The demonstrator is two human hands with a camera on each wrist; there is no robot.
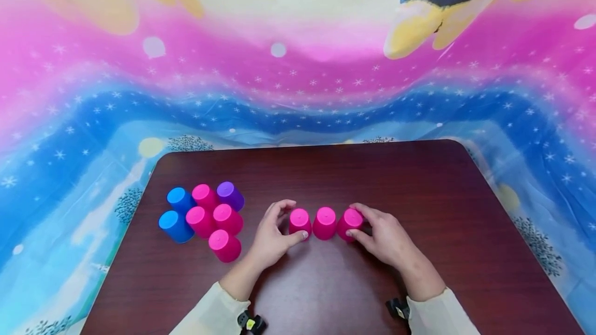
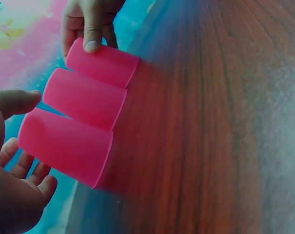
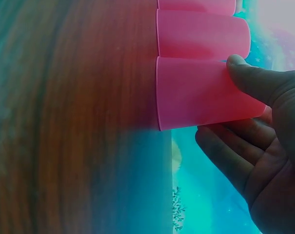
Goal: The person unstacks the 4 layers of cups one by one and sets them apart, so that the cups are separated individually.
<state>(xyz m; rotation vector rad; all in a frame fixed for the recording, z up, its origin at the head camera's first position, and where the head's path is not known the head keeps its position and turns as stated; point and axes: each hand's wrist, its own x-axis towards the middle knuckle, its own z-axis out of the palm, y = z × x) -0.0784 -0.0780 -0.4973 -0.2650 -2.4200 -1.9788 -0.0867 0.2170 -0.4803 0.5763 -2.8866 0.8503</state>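
Observation:
Three pink cups stand upside down in a row: a left cup (image 1: pixel 300 219), a middle cup (image 1: pixel 324 223) and a right cup (image 1: pixel 350 224). My left hand (image 1: pixel 273 237) is spread loosely around the left cup. In the left wrist view its thumb (image 2: pixel 21 102) lies close by the cup's base end, and the fingers are apart from its side. With thumb and fingers, my right hand (image 1: pixel 386 234) holds the right cup. The right wrist view shows that thumb (image 3: pixel 257 80) on the cup's near side; the fingers are at its outer side, partly hidden.
Left of the row stands a cluster of upside-down cups: several pink cups (image 1: pixel 225 246), two blue cups (image 1: pixel 176 226) and a purple cup (image 1: pixel 230 196). They share the dark wooden table (image 1: pixel 326 293). A colourful printed cloth (image 1: pixel 288 81) hangs behind its far edge.

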